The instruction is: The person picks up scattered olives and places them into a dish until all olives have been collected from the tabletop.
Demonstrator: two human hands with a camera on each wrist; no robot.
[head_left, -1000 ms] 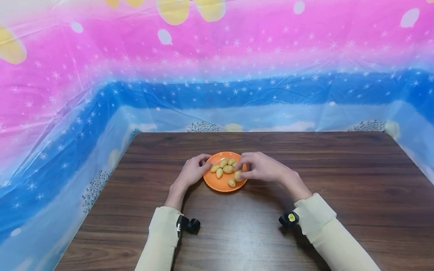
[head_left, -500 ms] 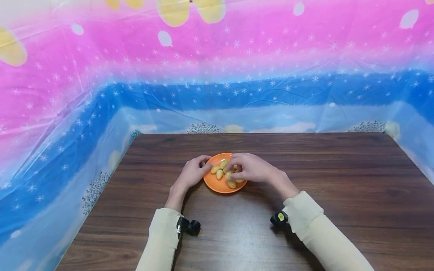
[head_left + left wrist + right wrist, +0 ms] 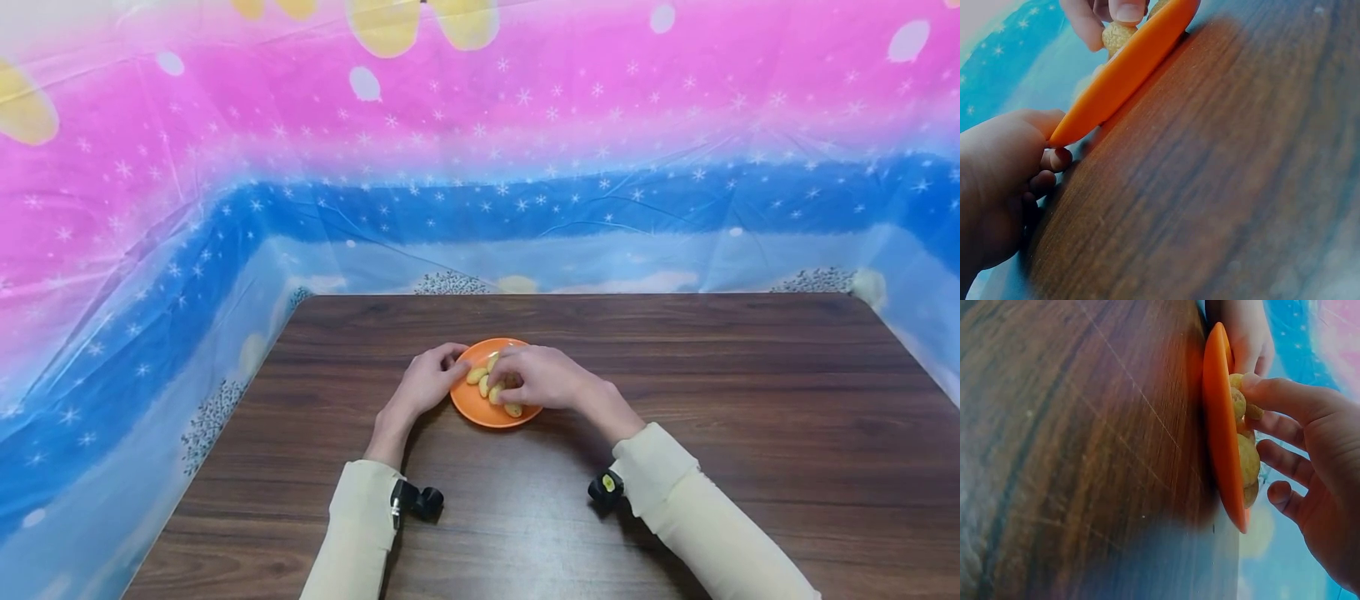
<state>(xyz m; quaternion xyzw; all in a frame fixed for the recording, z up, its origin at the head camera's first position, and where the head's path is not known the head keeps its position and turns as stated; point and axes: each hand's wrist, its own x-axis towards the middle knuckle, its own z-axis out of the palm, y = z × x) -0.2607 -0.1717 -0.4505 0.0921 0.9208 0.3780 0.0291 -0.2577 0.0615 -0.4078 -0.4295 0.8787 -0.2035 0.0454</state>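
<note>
An orange plate (image 3: pixel 471 403) lies on the table with several small yellow-brown potatoes (image 3: pixel 476 376) on it. At its left side my left hand (image 3: pixel 424 383) pinches the rim, thumb on top and curled fingers below, as the left wrist view shows. My right hand (image 3: pixel 546 377) reaches over the plate from the right. Its thumb and forefinger pinch one small potato (image 3: pixel 1117 39) near the plate's middle; the other fingers are loosely bent over more potatoes (image 3: pixel 1247 460). In the head view this hand hides part of the pile.
The dark wooden table (image 3: pixel 720 400) stretches around the plate on all sides. A pink and blue patterned cloth (image 3: pixel 480 167) hangs behind and beside it. Both sleeves carry a small black wrist camera (image 3: pixel 606 487).
My right hand has moved left across the plate, shifting a potato from the right side towards the middle. The left hand has stayed at the rim.
</note>
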